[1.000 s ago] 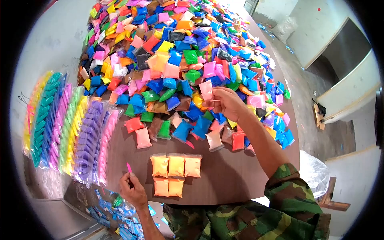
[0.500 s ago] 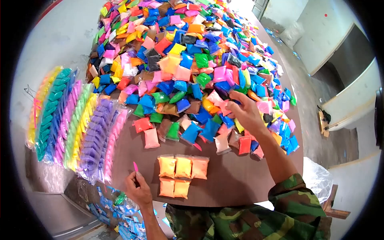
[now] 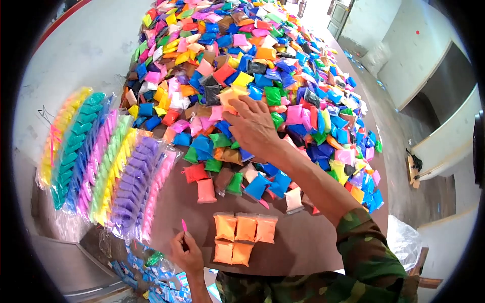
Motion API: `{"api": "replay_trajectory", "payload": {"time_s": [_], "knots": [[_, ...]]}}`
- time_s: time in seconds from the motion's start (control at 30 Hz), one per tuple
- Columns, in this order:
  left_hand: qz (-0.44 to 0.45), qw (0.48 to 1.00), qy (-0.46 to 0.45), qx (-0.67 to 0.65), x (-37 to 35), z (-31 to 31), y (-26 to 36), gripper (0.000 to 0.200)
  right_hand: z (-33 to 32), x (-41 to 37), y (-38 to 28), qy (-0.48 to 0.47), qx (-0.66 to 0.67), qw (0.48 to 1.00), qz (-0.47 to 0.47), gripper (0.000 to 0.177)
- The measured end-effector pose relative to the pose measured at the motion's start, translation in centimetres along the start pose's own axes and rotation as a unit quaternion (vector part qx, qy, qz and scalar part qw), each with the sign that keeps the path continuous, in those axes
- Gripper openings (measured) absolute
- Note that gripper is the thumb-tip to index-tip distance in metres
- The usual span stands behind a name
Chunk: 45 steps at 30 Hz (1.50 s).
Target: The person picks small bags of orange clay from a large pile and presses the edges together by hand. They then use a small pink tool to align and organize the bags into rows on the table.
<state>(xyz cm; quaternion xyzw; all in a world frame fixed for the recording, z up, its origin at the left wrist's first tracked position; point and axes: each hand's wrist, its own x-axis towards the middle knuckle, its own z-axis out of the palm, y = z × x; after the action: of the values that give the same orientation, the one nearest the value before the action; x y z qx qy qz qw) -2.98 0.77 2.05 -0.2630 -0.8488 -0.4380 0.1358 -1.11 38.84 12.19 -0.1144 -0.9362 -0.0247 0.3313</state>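
Note:
At the near left edge of the table, my left hand [image 3: 187,251] is closed on a small pink plastic tool [image 3: 184,225] that points upward. My right hand [image 3: 252,123] reaches over the big pile of colourful packets [image 3: 212,38], its fingers at a light orange packet [image 3: 230,96]; the fingertips are partly hidden, so a grip cannot be made out. Several orange packets [image 3: 246,228] lie in two rows on the brown table near my body. A salmon packet [image 3: 206,191] lies at the pile's near edge.
Long clear bags of braided coloured pieces, among them purple [image 3: 132,187] and teal [image 3: 76,146], lie along the left. Blue packaging [image 3: 161,288] is on the floor below. A clear plastic bag [image 3: 404,242] sits right of the table [image 3: 303,247].
My right hand has moved left and farther up the pile, to the light orange packet. My left hand still holds the pink tool. The view has shifted slightly.

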Motion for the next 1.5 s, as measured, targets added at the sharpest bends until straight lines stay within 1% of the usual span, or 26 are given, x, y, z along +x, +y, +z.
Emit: {"api": "replay_trajectory", "payload": {"time_s": [0.07,0.1,0.2,0.23,0.33,0.43,0.47,0.53,0.67,0.7,0.77,0.8,0.83,0.87,0.93,0.97,1.0,1.03,1.13,1.17,1.2,1.27,1.3,1.33,1.43,1.5], "knots": [[0.0,1.0,-0.001,0.001,0.0,0.0,0.0,0.014,1.6,1.6,0.2,0.002,-0.033,0.999,-0.032,0.044],[0.0,1.0,-0.001,0.002,0.0,-0.1,-0.1,0.015,2.5,2.2,0.3,0.041,-0.04,0.998,-0.037,0.031],[-0.019,1.0,-0.015,-0.003,-0.1,-0.1,-0.3,0.014,3.2,3.0,2.0,0.049,0.014,0.998,0.048,0.033],[-0.02,1.0,-0.016,-0.005,-0.1,-0.2,-0.3,0.014,2.4,3.1,2.8,0.045,0.027,0.997,0.059,0.036],[-0.018,1.0,-0.012,-0.006,-0.1,-0.1,-0.3,0.013,1.9,2.0,7.4,0.077,0.096,0.988,0.09,0.038],[-0.01,1.0,-0.007,-0.008,-0.3,0.0,-0.6,0.013,0.0,0.3,9.6,0.138,0.123,0.969,0.167,0.041],[-0.016,1.0,-0.007,-0.016,-0.4,0.0,-0.6,0.013,-1.0,-0.4,10.2,0.113,0.146,0.96,0.21,0.043],[-0.019,1.0,-0.008,-0.023,-0.3,0.1,-0.5,0.011,-3.1,-1.3,10.5,0.064,0.227,0.923,0.305,0.039],[-0.009,1.0,-0.01,-0.018,-0.3,-0.2,-0.5,0.009,-5.4,-3.6,10.5,0.131,0.198,0.946,0.222,0.035],[-0.006,1.0,-0.009,-0.017,-0.2,-0.1,-0.5,0.009,-5.6,-4.1,10.3,0.144,0.238,0.931,0.235,0.031],[-0.005,1.0,0.0,-0.027,-0.2,0.1,-0.7,0.009,-6.9,-5.7,10.3,0.091,0.359,0.876,0.31,0.032],[-0.006,1.0,0.002,-0.031,-0.3,0.1,-0.8,0.01,-7.6,-6.6,9.8,0.062,0.416,0.838,0.346,0.032],[-0.004,1.0,0.003,-0.028,-0.3,0.1,-0.7,0.01,-8.9,-6.9,7.9,0.073,0.517,0.779,0.349,0.03],[-0.003,1.0,0.005,-0.024,-0.2,0.2,-0.6,0.011,-9.2,-7.6,7.1,0.066,0.544,0.748,0.375,0.031],[-0.004,1.0,0.003,-0.022,-0.2,0.3,-0.9,0.012,-10.3,-8.9,5.1,0.066,0.594,0.694,0.401,0.027],[-0.007,1.0,0.002,-0.023,-0.2,0.5,-1.2,0.012,-10.4,-9.6,4.4,0.062,0.607,0.682,0.403,0.028],[-0.01,1.0,0.001,-0.024,-0.2,0.4,-1.3,0.013,-10.3,-10.6,4.1,0.049,0.601,0.686,0.408,0.029],[-0.029,0.999,-0.014,-0.022,-0.2,0.1,-1.2,0.014,-10.6,-11.1,3.3,0.038,0.606,0.677,0.416,0.031],[-0.037,0.999,-0.024,-0.025,-0.1,0.2,-1.2,0.014,-11.8,-13.0,-0.1,0.01,0.604,0.657,0.452,0.034],[-0.036,0.999,-0.022,-0.029,-0.1,0.2,-1.2,0.014,-12.1,-13.9,-1.0,-0.015,0.592,0.662,0.459,0.035],[-0.034,0.999,-0.019,-0.035,-0.1,0.2,-1.1,0.014,-12.3,-15.1,-1.8,-0.043,0.611,0.65,0.45,0.034],[-0.027,0.998,-0.011,-0.048,0.1,0.3,-0.8,0.015,-12.1,-17.4,-4.1,-0.046,0.616,0.652,0.439,0.034],[-0.023,0.998,-0.008,-0.056,0.1,0.3,-0.6,0.016,-12.5,-18.6,-5.1,-0.07,0.615,0.65,0.44,0.034],[-0.02,0.998,-0.004,-0.063,0.1,0.3,-0.5,0.017,-12.3,-20.1,-5.9,-0.083,0.604,0.661,0.436,0.036],[-0.026,0.998,-0.015,-0.046,0.1,0.2,-1.0,0.015,-13.7,-23.6,-8.3,-0.109,0.595,0.665,0.439,0.038],[-0.025,0.998,-0.018,-0.048,0.1,0.3,-1.4,0.014,-14.2,-25.9,-9.9,-0.104,0.624,0.625,0.457,0.037]]}}
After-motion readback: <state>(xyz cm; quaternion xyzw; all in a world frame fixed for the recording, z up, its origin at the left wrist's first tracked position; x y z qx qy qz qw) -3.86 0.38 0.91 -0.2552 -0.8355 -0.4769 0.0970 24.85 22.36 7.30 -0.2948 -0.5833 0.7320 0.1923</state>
